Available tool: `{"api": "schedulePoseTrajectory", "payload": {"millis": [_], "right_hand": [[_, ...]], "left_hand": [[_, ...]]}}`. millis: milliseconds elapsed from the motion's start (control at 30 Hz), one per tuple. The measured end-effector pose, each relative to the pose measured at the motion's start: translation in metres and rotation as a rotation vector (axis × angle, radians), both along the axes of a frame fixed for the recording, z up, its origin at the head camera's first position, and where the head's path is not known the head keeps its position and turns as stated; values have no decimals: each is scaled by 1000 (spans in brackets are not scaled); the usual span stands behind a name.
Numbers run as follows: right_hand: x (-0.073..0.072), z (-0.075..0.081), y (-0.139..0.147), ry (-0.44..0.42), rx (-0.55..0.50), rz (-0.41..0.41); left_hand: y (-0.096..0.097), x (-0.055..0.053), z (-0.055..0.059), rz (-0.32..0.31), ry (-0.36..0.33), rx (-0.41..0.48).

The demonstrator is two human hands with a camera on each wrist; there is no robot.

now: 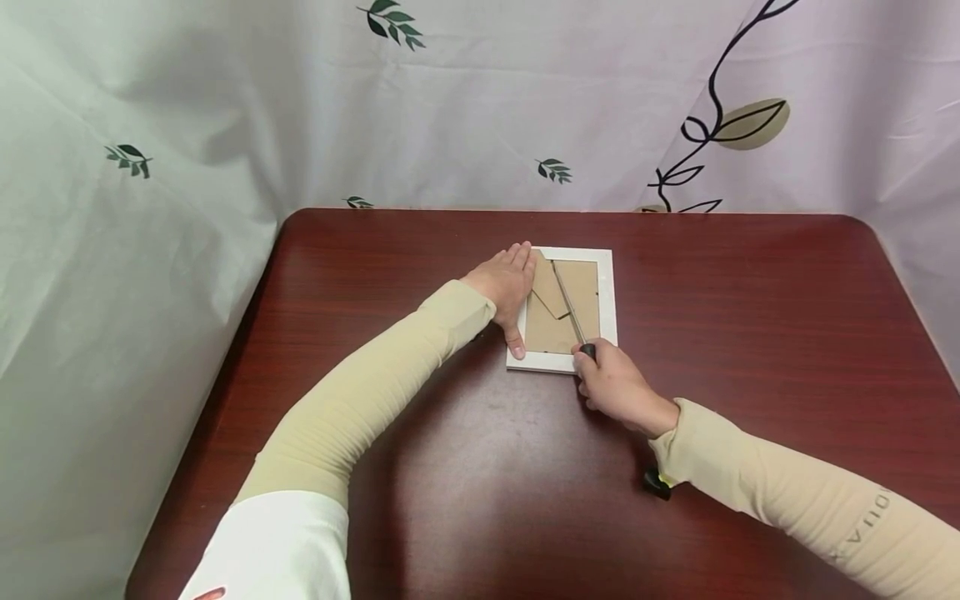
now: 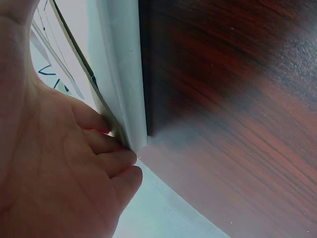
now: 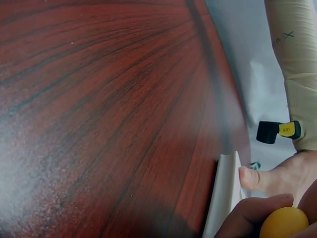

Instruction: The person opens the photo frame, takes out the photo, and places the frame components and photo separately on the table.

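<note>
A white picture frame (image 1: pixel 608 292) lies back side up on the table, its tan backing board (image 1: pixel 543 337) showing. My left hand (image 1: pixel 508 287) rests along the frame's left side with fingers extended, the thumb near the front left corner. In the left wrist view the fingertips (image 2: pixel 124 161) touch the frame's end. My right hand (image 1: pixel 618 385) grips a screwdriver (image 1: pixel 588 351) with a black handle and long metal shaft. Its tip reaches the backing's far edge. The handle's yellow end (image 3: pixel 284 223) shows in the right wrist view. Fingers hide most of the handle.
The dark red wooden table (image 1: pixel 750 333) has rounded far corners. Behind it hangs a pale curtain (image 1: pixel 480 108) with leaf prints. A black wrist device (image 1: pixel 657 483) sticks out under the right sleeve; another (image 3: pixel 270 132) sits on the left wrist.
</note>
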State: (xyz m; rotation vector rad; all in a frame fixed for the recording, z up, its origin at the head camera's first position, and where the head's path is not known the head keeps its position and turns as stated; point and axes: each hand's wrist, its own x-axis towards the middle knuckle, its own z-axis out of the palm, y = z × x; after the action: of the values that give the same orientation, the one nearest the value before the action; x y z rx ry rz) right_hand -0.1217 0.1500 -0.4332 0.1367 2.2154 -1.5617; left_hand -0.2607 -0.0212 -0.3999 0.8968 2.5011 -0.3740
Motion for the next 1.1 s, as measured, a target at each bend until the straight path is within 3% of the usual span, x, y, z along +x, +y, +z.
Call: {"api": "schedulePoseTrajectory", "payload": {"millis": [1100], "right_hand": [[-1,0,-3,-10,5,-14]], "left_hand": [[0,0,-1,-17,7,-4]]}}
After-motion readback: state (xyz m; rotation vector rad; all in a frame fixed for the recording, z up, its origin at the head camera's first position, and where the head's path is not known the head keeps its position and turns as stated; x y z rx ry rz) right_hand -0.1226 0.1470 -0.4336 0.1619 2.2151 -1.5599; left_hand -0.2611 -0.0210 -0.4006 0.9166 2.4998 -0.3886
